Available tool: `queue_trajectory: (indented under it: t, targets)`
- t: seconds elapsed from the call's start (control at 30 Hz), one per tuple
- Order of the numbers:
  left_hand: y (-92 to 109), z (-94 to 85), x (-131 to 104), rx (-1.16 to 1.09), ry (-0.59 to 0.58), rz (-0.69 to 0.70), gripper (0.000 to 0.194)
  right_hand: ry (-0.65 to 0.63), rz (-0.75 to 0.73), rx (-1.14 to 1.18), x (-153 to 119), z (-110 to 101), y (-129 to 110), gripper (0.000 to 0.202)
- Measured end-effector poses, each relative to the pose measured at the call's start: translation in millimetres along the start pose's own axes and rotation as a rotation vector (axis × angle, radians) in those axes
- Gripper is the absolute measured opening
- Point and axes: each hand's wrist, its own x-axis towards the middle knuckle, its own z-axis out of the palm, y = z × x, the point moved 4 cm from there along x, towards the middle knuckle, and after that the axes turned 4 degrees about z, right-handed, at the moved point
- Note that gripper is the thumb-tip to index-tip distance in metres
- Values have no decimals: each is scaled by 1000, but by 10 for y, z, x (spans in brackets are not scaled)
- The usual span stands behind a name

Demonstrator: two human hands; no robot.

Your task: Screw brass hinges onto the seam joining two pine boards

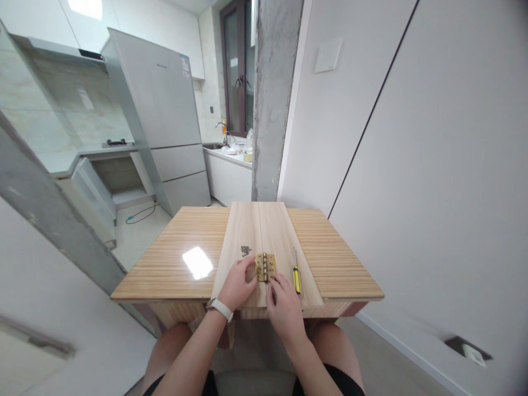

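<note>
A brass hinge point(265, 267) lies opened flat across the seam between two pale wooden boards point(247, 225). My left hand point(239, 283) holds the hinge's left leaf, thumb and fingers closed at its edge. At the lower right corner of the hinge, the fingertips of my right hand point(285, 302) are pinched together; what is between them is too small to make out. A small heap of dark screws point(245, 251) sits on the left board, just beyond my left fingers. The yellow and black screwdriver point(296, 275) rests on the right board, beside my right hand.
Under the boards stands a wood-grain table point(346, 258), its front edge close to my knees. A plain wall point(412, 165) rises on the right. Beyond the table are a bare concrete pillar point(274, 99), a tall fridge point(165, 110) and a sink counter point(231, 170).
</note>
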Motion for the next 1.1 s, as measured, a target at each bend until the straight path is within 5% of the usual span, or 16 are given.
queue_trajectory:
  t: [1.1]
  targets:
    - [38, 9, -2, 40, -33, 9, 60, 7, -43, -19, 1, 32, 27, 31]
